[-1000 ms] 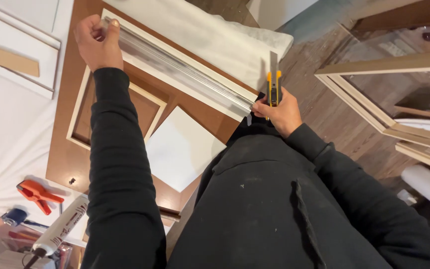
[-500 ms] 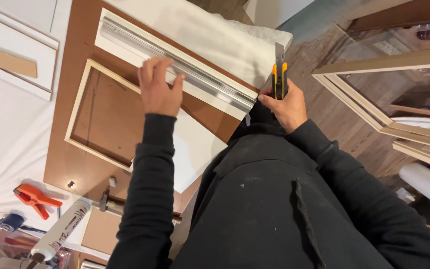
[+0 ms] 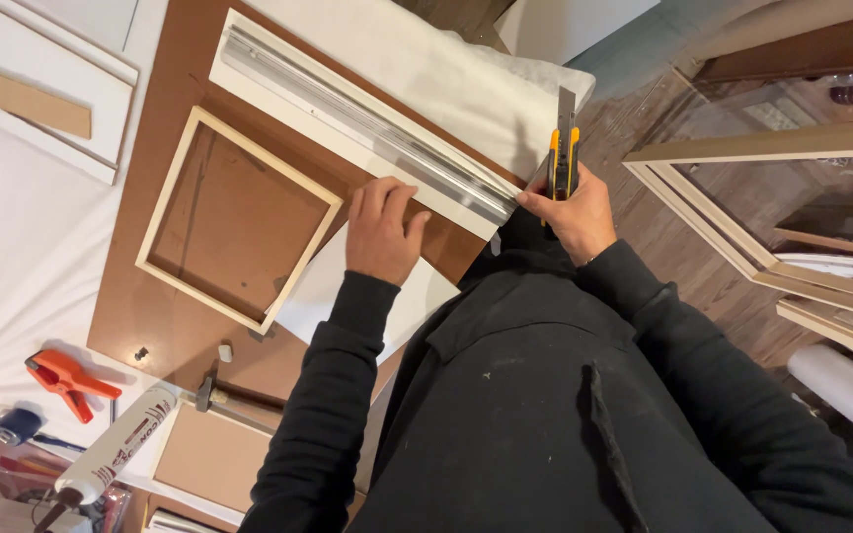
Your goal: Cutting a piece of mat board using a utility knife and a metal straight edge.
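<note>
since the earlier frame, the left hand had been brought down the metal straightedge toward frame centre, laid flat beside it on the white board. a yellow utility knife was gripped by the closed right hand at the straightedge's lower end.

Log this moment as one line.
left hand: pressing metal straightedge | right hand: gripping utility knife at its near end | white board beneath

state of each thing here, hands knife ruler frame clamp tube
left hand: pressed flat on the metal straightedge
right hand: gripping the utility knife
utility knife: blade out, at the straightedge's near end
wooden frame: lying flat, empty
orange clamp: lying unused
sealant tube: lying on its side
</note>
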